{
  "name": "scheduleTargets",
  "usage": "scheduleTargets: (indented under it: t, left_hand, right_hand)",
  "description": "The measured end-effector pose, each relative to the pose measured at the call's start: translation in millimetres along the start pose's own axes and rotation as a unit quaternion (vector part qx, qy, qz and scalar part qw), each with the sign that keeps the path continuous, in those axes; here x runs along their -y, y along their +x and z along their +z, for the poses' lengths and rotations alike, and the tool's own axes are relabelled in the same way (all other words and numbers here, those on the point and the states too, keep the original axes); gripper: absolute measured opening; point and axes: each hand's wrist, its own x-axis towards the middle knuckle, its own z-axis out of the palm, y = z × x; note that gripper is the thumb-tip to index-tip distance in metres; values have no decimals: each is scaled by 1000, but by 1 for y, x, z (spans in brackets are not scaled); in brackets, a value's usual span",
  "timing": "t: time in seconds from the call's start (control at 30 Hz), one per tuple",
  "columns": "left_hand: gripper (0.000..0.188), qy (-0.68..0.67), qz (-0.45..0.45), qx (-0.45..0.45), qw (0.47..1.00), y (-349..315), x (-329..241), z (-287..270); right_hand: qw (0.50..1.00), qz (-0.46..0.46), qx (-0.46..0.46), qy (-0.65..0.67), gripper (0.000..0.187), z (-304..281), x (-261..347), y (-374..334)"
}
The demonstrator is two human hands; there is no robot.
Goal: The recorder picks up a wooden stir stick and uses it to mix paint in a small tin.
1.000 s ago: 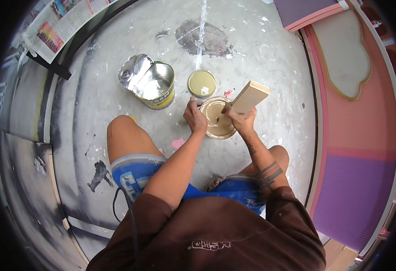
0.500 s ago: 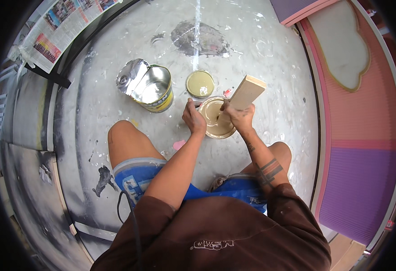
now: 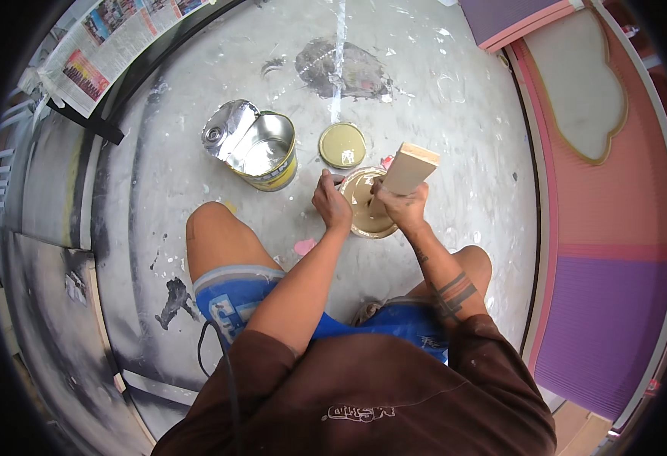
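Note:
A round can (image 3: 373,235) of beige paint (image 3: 359,194) stands on the floor between my knees. My left hand (image 3: 333,205) is cupped against the can's left side and steadies it; its fingertips are partly hidden by the rim. A flat wooden stick (image 3: 411,169) is gripped in my right hand (image 3: 405,208), over the can's right side. The stick's lower end goes down into the paint, and its squared top leans up and to the right. Just beyond the can lies a round lid (image 3: 342,145) with a pale smear of paint on it.
Left of the lid stands a yellow tin (image 3: 276,181) with a shiny inside, its cut metal top (image 3: 227,131) folded back. Newspaper (image 3: 94,64) covers a surface at the far left. A pink and purple panel (image 3: 603,304) stands along the right. Paint stains mark the grey floor (image 3: 440,91).
The wooden stick's top has swung left and toward me, so it leans less to the right. My right hand moved slightly with it. My left hand stays on the can. The whole view shifted slightly.

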Motion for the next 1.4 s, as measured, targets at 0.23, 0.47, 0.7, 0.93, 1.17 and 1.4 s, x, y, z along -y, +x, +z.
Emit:
scheduleTargets:
  t: [0.23, 0.47, 0.7, 0.93, 1.17, 1.4]
  left_hand:
    - [60, -38, -2, -7, 999, 5, 5, 2]
    - [62, -18, 11, -16, 1000, 6, 5, -3]
    - [64, -33, 10, -12, 999, 6, 7, -1]
    - [64, -20, 16, -18, 1000, 7, 8, -1]
    - [63, -19, 23, -17, 999, 6, 7, 0]
    - [64, 22, 32, 14, 999, 1, 3, -2]
  right_hand:
    - [983, 6, -114, 143, 14, 29, -2, 9]
    - [984, 32, -51, 169, 37, 21, 2, -3]
    - [992, -70, -38, 96, 13, 35, 8, 10]
    - [982, -160, -21, -94, 12, 13, -1, 19]
    - [992, 51, -77, 90, 18, 0, -7, 10]
    - [988, 77, -97, 95, 13, -4, 3, -2]
